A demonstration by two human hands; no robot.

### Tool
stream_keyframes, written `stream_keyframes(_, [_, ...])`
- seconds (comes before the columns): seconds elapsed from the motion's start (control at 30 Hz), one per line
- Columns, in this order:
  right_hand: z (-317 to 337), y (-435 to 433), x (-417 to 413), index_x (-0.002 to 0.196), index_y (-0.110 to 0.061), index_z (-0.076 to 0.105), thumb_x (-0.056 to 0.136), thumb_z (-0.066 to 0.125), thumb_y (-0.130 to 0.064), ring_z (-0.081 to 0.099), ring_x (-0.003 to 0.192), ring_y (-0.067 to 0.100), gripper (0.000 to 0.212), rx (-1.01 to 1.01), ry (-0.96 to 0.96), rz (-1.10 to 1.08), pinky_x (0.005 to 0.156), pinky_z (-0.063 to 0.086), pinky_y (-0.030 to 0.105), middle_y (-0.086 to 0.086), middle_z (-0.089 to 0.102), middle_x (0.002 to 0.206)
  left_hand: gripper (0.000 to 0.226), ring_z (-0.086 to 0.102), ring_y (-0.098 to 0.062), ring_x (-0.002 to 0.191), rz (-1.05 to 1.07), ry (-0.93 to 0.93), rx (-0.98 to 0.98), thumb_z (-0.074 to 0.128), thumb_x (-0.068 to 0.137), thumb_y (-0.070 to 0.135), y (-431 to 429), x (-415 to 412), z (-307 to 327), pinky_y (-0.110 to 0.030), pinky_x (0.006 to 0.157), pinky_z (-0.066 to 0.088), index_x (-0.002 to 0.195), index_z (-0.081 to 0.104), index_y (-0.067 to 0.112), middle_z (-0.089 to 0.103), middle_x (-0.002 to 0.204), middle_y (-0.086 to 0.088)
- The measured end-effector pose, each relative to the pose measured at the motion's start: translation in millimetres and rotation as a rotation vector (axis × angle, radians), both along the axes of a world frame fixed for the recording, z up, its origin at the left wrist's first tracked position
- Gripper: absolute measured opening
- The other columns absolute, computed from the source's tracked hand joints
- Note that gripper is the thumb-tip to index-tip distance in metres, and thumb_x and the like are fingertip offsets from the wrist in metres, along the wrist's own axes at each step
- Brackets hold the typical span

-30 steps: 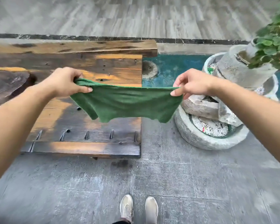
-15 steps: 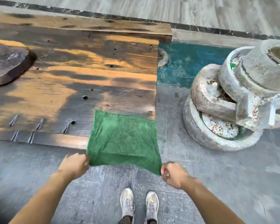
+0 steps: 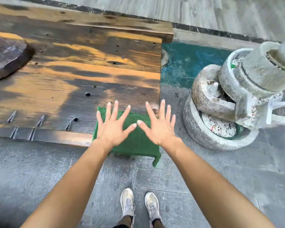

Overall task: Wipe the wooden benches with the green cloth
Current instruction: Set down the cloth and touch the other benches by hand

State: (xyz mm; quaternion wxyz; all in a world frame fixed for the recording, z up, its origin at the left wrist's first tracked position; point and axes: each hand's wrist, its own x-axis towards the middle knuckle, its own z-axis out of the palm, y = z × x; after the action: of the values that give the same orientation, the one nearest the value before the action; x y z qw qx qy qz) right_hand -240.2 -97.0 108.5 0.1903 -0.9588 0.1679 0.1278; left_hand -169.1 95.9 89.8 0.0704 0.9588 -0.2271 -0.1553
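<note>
A: Where is the soft green cloth [image 3: 136,139] now?

B: A second ago both hands pinched its near corners. Now it lies flat on the near right corner of the big brown wooden bench [image 3: 76,76], with one corner hanging off.

A: And the hands?

B: The left hand [image 3: 113,125] and right hand [image 3: 158,127] have let go. Fingers are spread wide over the cloth, thumbs almost touching.

A: So wiping?

B: I think it starts next.
</note>
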Motion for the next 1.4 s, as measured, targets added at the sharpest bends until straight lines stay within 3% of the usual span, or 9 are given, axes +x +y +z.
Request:
stream_keyframes(0.17, [81, -14, 42, 0.150, -0.061, -0.028, 0.076, 0.013, -0.102, -0.038, 0.150, 0.045, 0.094, -0.072, -0.083, -0.045, 0.117, -0.016, 0.071, 0.012, -0.049, 0.160, 0.084, -0.036, -0.027, 0.154, 0.111, -0.106, -0.030, 0.002, 0.079, 0.098, -6, 28, 72, -0.071, 0.119, -0.014, 0.151, -0.023, 0.063, -0.038, 0.167, 0.004])
stream_keyframes(0.33, [136, -25, 52, 0.147, -0.062, -0.032, 0.067, 0.009, -0.107, -0.039, 0.149, 0.047, 0.101, -0.130, -0.140, 0.067, 0.116, -0.017, 0.074, 0.013, -0.051, 0.158, 0.082, -0.041, -0.030, 0.151, 0.184, -0.145, -0.010, -0.008, 0.070, 0.103, -3, 25, 133, -0.073, 0.118, -0.016, 0.137, -0.038, 0.068, -0.048, 0.158, 0.004])
stream_keyframes(0.6, [177, -4, 34, 0.148, -0.059, -0.033, 0.061, 0.008, -0.111, -0.037, 0.150, 0.048, 0.110, -0.136, -0.227, 0.353, 0.116, -0.016, 0.075, 0.013, -0.051, 0.158, 0.088, -0.037, -0.032, 0.153, 0.503, -0.272, -0.044, -0.001, 0.072, 0.104, 36, -53, 187, -0.075, 0.117, -0.015, 0.144, -0.033, 0.065, -0.039, 0.166, 0.001])
stream_keyframes(0.77, [182, 53, -11, 0.142, -0.062, -0.040, 0.058, 0.006, -0.113, -0.032, 0.152, 0.049, 0.108, -0.099, -0.292, 0.630, 0.116, -0.015, 0.075, 0.013, -0.047, 0.161, 0.090, -0.037, -0.031, 0.153, 0.775, -0.311, 0.001, 0.002, 0.072, 0.104, 79, -165, 186, -0.073, 0.117, -0.018, 0.145, -0.031, 0.064, -0.039, 0.166, 0.002])
stream_keyframes(0.97, [181, 144, -96, 0.148, -0.058, -0.035, 0.060, 0.007, -0.111, -0.030, 0.153, 0.048, 0.111, -0.065, -0.264, 0.924, 0.116, -0.016, 0.073, 0.015, -0.045, 0.162, 0.085, -0.038, -0.031, 0.152, 1.111, -0.270, 0.067, 0.004, 0.074, 0.103, 141, -316, 182, -0.073, 0.117, -0.018, 0.140, -0.035, 0.066, -0.045, 0.161, 0.005])
stream_keyframes(1.1, [180, 205, -158, 0.150, -0.056, -0.034, 0.062, 0.007, -0.110, -0.025, 0.155, 0.048, 0.111, -0.057, -0.246, 1.088, 0.117, -0.015, 0.073, 0.017, -0.041, 0.164, 0.086, -0.034, -0.031, 0.154, 1.305, -0.249, 0.100, 0.003, 0.072, 0.104, 181, -422, 181, -0.072, 0.117, -0.017, 0.138, -0.038, 0.067, -0.038, 0.166, 0.004])
stream_keyframes(1.3, [157, 293, -300, 0.140, -0.061, -0.042, 0.058, 0.005, -0.112, -0.020, 0.156, 0.049, 0.108, 0.008, -0.235, 1.359, 0.117, -0.014, 0.073, 0.017, -0.039, 0.165, 0.091, -0.031, -0.032, 0.155, 1.595, -0.165, 0.136, 0.008, 0.077, 0.101, 216, -610, 165, -0.075, 0.118, -0.011, 0.152, -0.024, 0.062, -0.035, 0.168, 0.004])
stream_keyframes(1.4, [140, 321, -391, 0.146, -0.060, -0.037, 0.062, 0.009, -0.111, -0.022, 0.156, 0.049, 0.109, 0.024, -0.175, 1.518, 0.117, -0.014, 0.074, 0.017, -0.040, 0.165, 0.091, -0.027, -0.032, 0.157, 1.724, -0.132, 0.162, 0.007, 0.076, 0.101, 212, -714, 148, -0.076, 0.119, -0.007, 0.152, -0.023, 0.062, -0.032, 0.169, 0.004])
